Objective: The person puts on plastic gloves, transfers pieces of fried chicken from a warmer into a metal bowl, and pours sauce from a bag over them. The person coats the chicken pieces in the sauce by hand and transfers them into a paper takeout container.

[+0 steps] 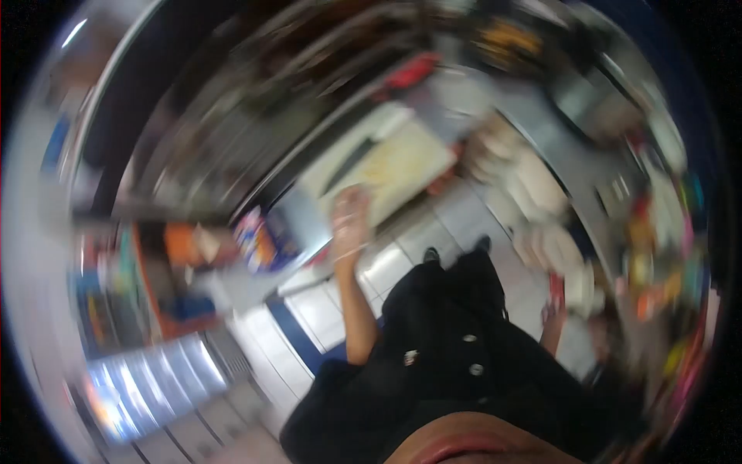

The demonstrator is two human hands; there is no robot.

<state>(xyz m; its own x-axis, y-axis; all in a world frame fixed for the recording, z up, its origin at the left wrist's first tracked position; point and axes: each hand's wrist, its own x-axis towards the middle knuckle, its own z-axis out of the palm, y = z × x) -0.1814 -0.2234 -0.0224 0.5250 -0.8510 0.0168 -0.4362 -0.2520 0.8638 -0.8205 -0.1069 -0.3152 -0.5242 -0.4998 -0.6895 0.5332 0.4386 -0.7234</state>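
Note:
My left hand (352,220), in what looks like a clear plastic glove, is over the near edge of a pale cutting board (406,174). A dark-bladed knife (349,164) lies on the board just beyond its fingers, with yellowish bits or stains (384,164) beside the blade. Motion blur hides how those fingers are set, and I make out nothing in them. On the other side of my body, my right hand (552,315) is low by the counter. A small red thing (556,289) shows right at it; whether the hand grips it is too blurred to say.
A colourful bag (264,241) lies left of the board. A red item (413,71) is behind it. Several pale, bulky shapes (533,185) line the right counter, near a metal container (595,104). White floor tiles (386,267) show below. Everything is smeared by motion.

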